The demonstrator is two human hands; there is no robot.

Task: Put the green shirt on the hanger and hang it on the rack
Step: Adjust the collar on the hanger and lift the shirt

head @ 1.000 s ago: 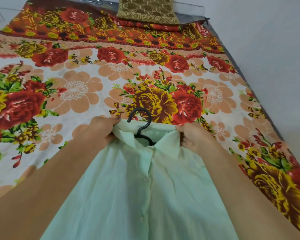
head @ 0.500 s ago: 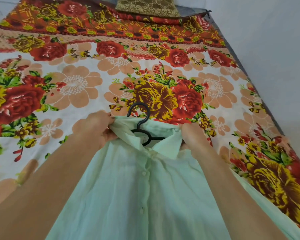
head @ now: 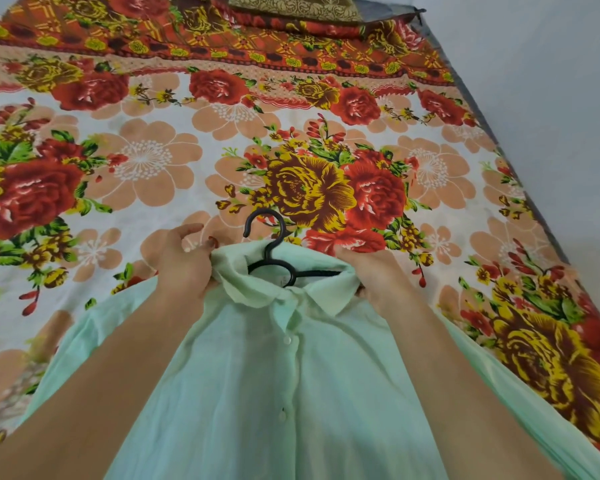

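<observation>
Green shirt (head: 291, 393), pale mint, laid front-up on a bed. No writing can be read on it; a faint mark inside the neck is too small to make out. Its long axis runs from the viewer toward the head of the bed, with the collar (head: 312, 296) at the far end and the hem out of view at the near edge. A line of white buttons (head: 286, 339) marks the closed placket down the middle.

Black hanger (head: 273, 244), seated in the neck opening. Its hook projects past the collar onto the sheet and opens to the left. One arm shows inside the neck, running right beneath the cloth.

Left hand (head: 184, 261): thumb and fingers pinch the left side of the collar. Right hand (head: 371, 268): grips the right shoulder of the shirt, with its fingers curled under the cloth and mostly hidden.

Surface: a floral bedsheet (head: 146, 174), red, yellow and peach blooms on white, with a dark red border at the far end. An olive-gold patterned cushion (head: 291, 3) lies at the head. A grey mattress edge (head: 465, 95) meets a plain pale wall (head: 541, 81) on the right.
</observation>
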